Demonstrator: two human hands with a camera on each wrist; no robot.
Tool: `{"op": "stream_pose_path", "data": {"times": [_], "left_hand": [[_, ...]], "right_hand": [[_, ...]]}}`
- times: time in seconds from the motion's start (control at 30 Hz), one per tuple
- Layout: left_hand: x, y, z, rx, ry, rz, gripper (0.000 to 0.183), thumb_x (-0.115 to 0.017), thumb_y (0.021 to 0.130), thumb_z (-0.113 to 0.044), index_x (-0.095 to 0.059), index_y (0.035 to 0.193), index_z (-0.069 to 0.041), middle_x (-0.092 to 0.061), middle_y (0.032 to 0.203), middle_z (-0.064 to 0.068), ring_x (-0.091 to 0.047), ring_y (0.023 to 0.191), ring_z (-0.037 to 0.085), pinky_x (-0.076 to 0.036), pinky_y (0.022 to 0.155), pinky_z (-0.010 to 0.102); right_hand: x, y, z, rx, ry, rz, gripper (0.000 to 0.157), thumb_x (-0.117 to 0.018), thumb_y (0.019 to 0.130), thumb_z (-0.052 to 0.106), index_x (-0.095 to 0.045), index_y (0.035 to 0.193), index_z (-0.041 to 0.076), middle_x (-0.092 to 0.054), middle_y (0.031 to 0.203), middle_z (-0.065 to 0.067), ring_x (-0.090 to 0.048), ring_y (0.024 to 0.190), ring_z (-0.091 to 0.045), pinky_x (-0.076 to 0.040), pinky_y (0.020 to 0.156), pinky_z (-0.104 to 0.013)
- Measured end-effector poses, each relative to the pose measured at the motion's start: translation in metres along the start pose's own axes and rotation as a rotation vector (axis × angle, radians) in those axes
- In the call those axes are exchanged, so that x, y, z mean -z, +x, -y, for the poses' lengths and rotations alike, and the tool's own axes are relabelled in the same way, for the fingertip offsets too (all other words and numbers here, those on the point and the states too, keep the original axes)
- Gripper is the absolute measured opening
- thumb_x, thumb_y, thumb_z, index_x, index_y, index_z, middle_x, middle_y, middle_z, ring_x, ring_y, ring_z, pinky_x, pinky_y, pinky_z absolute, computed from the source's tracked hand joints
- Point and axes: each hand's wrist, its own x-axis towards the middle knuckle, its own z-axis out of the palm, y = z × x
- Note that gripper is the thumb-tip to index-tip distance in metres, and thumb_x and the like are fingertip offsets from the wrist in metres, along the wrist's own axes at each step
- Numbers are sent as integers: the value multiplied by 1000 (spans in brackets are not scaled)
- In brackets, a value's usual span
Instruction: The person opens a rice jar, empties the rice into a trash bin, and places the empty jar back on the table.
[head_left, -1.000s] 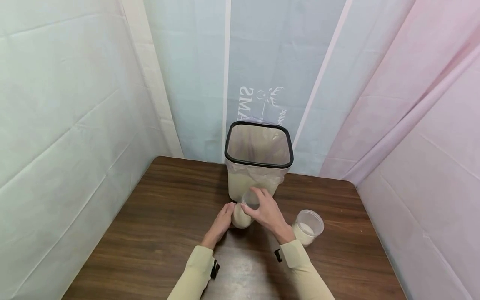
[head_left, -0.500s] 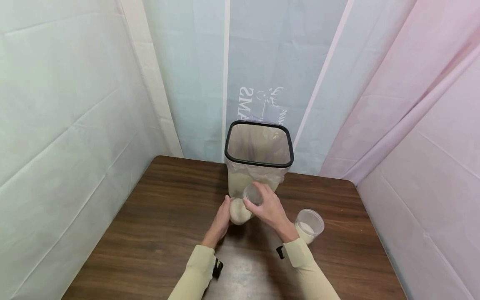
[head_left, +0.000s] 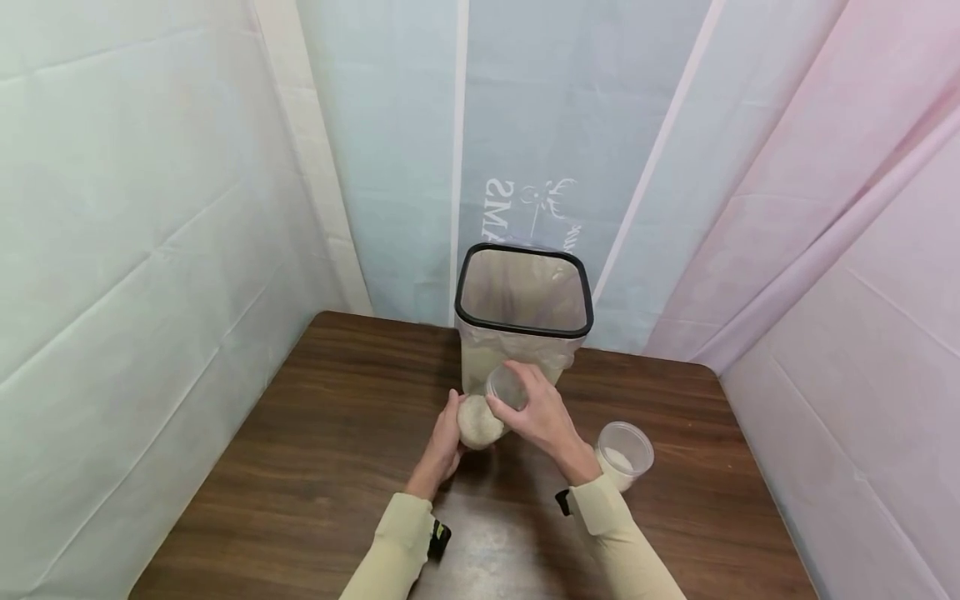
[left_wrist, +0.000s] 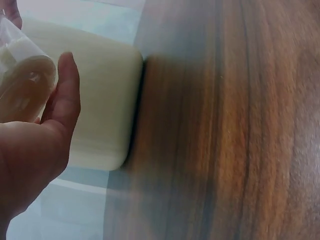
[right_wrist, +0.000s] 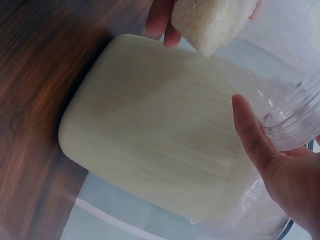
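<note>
My left hand (head_left: 442,437) grips a clear plastic jar of white rice (head_left: 478,422), tilted on its side towards my right hand. In the right wrist view its rice (right_wrist: 215,22) lies in a slanted wedge, coming to a point low at one side. With curled fingers and thumb, my right hand (head_left: 546,417) holds a second clear jar (right_wrist: 297,112) by its threaded mouth end; no rice shows in it. The two jars are held close together in front of the bin, above the table. Fingers hide part of each.
A third clear jar (head_left: 625,454), partly filled with white, stands on the wooden table (head_left: 345,417) by my right forearm. At the back is a cream bin (head_left: 495,329) with a black rim and a plastic liner. Fabric curtains (head_left: 405,167) surround the table.
Over the last second the left hand has lifted and tipped the rice jar further. The right hand has turned and shifted slightly up with its jar. The head view has shifted slightly.
</note>
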Motion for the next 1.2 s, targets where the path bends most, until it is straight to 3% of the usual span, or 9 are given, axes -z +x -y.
{"op": "stream_pose_path", "data": {"times": [0.2,0.3,0.53,0.8,1.2], "left_hand": [[-7,-4,-7,-59,-51,24,73,-22,100,-64,-46,135,-4,-64,92,4,-66,74,19,-57,70,56],[-11,-7,-8,-86,-39,5,67,-19,104,-57,-49,131,-3,-64,88,3,-65,70,19,-57,65,54],[-12,-7,-11,-107,-7,-35,72,-18,103,-59,-44,137,-1,-61,90,2,-63,69,16,-57,54,42],[-13,-7,-11,-90,-6,-9,75,-20,101,-63,-42,138,-1,-62,88,4,-63,65,18,-55,49,43],[-19,-9,-19,-108,-18,10,65,-27,103,-59,-48,131,-4,-62,89,6,-64,65,18,-54,46,42]], "right_hand": [[4,0,1,25,-7,-1,56,-72,86,41,-57,132,14,-61,126,-6,-60,114,-23,-52,95,-44],[7,-2,2,48,-11,7,56,-71,87,40,-56,133,13,-60,127,-6,-60,113,-23,-53,92,-44],[11,-1,0,159,-55,11,59,-71,86,39,-55,134,9,-59,130,-9,-58,119,-24,-51,97,-44],[18,-3,-1,271,-79,43,60,-68,88,37,-51,138,8,-56,131,-11,-55,119,-26,-49,97,-45],[42,-1,9,261,-32,217,65,-68,90,35,-42,146,15,-43,148,-7,-42,133,-27,-44,103,-49]]}}
